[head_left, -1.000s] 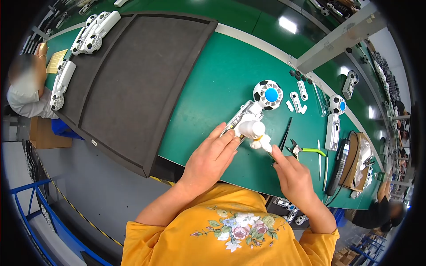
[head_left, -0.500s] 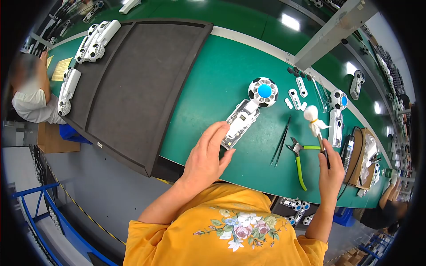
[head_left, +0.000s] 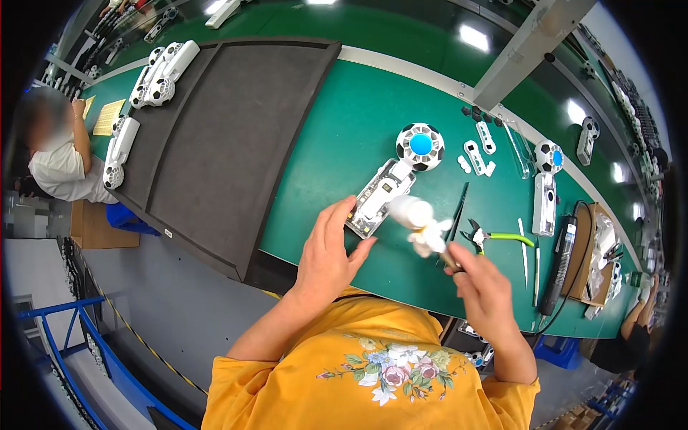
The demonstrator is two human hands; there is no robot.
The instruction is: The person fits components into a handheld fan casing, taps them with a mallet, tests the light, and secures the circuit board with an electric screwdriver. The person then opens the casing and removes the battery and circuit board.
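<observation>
A soccer-ball-patterned device (head_left: 383, 197) lies on the green bench, its handle open over a circuit board and its ball (head_left: 420, 146) showing a blue disc. My left hand (head_left: 326, 251) is at the handle's lower end, fingertips against its left edge and thumb apart; it does not close round it. My right hand (head_left: 484, 287) grips a cloth-headed dabber (head_left: 423, 222), a stick topped by a white ball of cloth tied with a yellow band. Its blurred head hangs beside the handle. Tweezers (head_left: 459, 204) and green-handled cutters (head_left: 502, 236) lie behind it, partly covered.
A dark tray (head_left: 236, 122) fills the left of the bench, with several white ball devices (head_left: 161, 75) along its far left edge. At right are another device (head_left: 545, 204), a black pen-like tool (head_left: 559, 269) and a cardboard box (head_left: 582, 251). A person (head_left: 68, 158) sits at far left.
My right hand has swung left with the dabber, from over the cutters to beside the open handle. My left hand has stayed at the device.
</observation>
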